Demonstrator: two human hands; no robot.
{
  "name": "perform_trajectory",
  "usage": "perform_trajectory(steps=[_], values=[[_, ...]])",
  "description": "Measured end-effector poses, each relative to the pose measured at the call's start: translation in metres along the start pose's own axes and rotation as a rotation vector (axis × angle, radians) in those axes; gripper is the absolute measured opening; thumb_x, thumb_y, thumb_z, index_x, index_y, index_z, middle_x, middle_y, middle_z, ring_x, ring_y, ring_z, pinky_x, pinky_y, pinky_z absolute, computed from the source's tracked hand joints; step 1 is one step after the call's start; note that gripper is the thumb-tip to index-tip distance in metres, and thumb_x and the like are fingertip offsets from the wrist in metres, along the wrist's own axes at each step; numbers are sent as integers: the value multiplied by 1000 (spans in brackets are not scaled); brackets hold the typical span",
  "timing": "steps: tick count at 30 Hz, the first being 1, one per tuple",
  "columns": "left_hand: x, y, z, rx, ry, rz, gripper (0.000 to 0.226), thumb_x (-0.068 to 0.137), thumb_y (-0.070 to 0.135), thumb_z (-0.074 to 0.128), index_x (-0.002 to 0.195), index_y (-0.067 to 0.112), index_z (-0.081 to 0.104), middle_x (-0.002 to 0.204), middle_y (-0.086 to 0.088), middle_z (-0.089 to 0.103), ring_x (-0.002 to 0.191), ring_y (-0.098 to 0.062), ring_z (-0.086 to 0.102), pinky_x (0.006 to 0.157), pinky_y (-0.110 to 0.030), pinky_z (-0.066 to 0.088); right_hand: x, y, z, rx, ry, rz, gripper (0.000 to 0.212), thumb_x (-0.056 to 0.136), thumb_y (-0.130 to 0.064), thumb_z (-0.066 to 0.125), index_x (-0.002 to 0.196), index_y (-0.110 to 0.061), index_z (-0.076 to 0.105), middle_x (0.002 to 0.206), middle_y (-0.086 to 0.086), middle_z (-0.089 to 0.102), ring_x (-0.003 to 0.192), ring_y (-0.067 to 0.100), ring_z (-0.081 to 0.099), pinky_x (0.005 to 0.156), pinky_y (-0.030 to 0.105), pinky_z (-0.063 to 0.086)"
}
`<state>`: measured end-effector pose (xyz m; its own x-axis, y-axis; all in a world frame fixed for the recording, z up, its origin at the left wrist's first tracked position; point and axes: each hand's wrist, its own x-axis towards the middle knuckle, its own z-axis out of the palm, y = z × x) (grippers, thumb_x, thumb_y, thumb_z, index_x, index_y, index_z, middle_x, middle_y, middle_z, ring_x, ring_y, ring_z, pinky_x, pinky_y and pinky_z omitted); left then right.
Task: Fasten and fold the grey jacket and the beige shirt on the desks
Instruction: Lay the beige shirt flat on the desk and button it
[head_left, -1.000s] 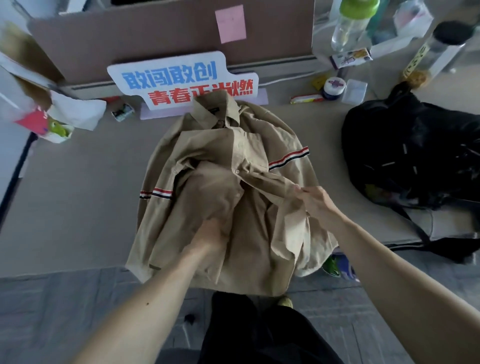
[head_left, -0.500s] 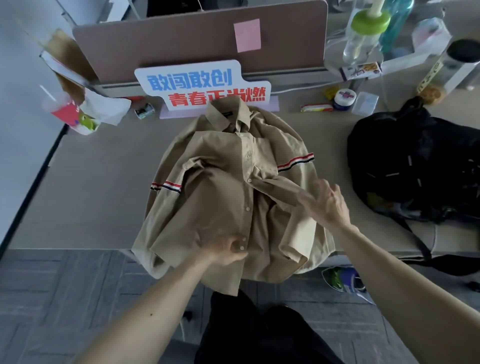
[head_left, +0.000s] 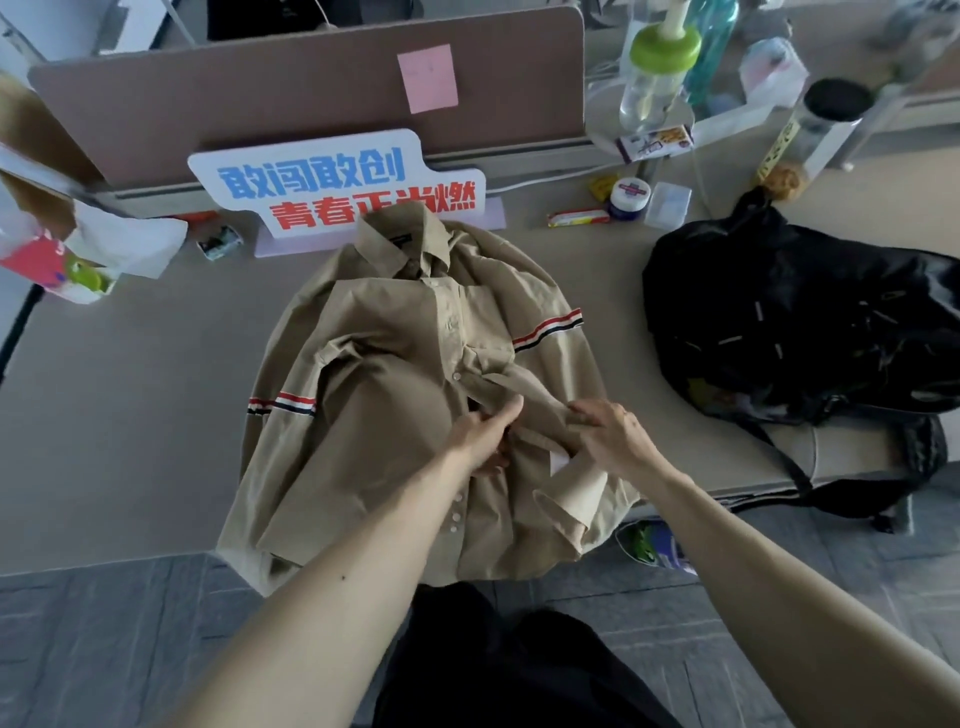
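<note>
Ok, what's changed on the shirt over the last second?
The left hand moved up the button strip from lower down and now pinches the beige shirt mid-front. The right hand let go of the front edge, opened, then came in beside the left hand onto the fabric; its grip is unclear. The shirt still lies on the desk, collar away, with the black bag to its right.

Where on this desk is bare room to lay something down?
Widest bare desk: left of the beige shirt, in front of the white paper. A narrower strip lies between shirt and black bag. Crowded behind, near sign and bottles.
</note>
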<state>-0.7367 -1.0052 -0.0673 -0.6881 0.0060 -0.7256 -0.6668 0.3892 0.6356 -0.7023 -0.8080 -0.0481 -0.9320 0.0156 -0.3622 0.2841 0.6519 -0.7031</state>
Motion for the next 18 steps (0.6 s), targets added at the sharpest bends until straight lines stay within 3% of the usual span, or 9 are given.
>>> perform_trajectory(steps=[2,4,5,7,9,11,15,18], values=[[12,3,12,-37,6,-23,40,79,38,71,105,8,67,96,-13,74,75,-29,73,56,-38,62,-4,4,-6,7,6,12,41,88,2,46,114,-17,70,90,-4,64,77,9,57,57,2,38],[26,-5,17,-19,-23,-31,30,77,13,61,106,7,61,100,-17,73,74,-30,73,58,-40,62,-8,13,-12,5,61,55,41,88,1,45,117,-14,70,99,-1,65,84,11,58,62,0,37],[28,-9,16,-31,-50,-31,26,79,4,59,105,8,57,97,-17,72,69,-28,73,56,-37,61,-7,20,-15,7,108,88,41,86,-2,45,114,-16,71,105,2,67,93,15,60,70,3,41],[19,-13,8,-52,-90,-11,25,84,-8,57,99,12,52,87,-13,69,56,-19,70,51,-29,59,-7,31,-20,-5,216,183,39,82,-10,44,107,-21,71,111,6,69,102,26,63,82,24,49],[13,-20,-6,-37,-73,15,29,85,-11,56,91,17,52,88,-10,66,60,-18,67,54,-29,56,-7,37,-24,-112,293,257,35,85,-11,45,107,-22,70,111,7,69,103,31,61,77,28,43],[12,-32,-21,-59,-81,35,28,88,-9,54,93,19,56,96,-13,67,75,-24,65,68,-36,57,-5,36,-20,-169,324,228,32,88,-8,45,106,-19,69,111,9,66,103,32,59,75,28,36],[0,-43,-37,-157,-197,40,24,93,-1,56,117,4,60,117,-24,66,104,-37,65,96,-54,52,-13,-2,3,-100,357,-65,22,84,-7,50,86,-17,70,92,2,69,86,23,63,71,28,43],[-5,-48,-42,-225,-231,67,32,89,-10,57,120,-1,59,115,-23,66,104,-32,66,91,-45,57,-24,-27,36,-49,183,-174,18,80,-11,55,76,-17,71,77,-5,71,70,13,64,65,25,49]])
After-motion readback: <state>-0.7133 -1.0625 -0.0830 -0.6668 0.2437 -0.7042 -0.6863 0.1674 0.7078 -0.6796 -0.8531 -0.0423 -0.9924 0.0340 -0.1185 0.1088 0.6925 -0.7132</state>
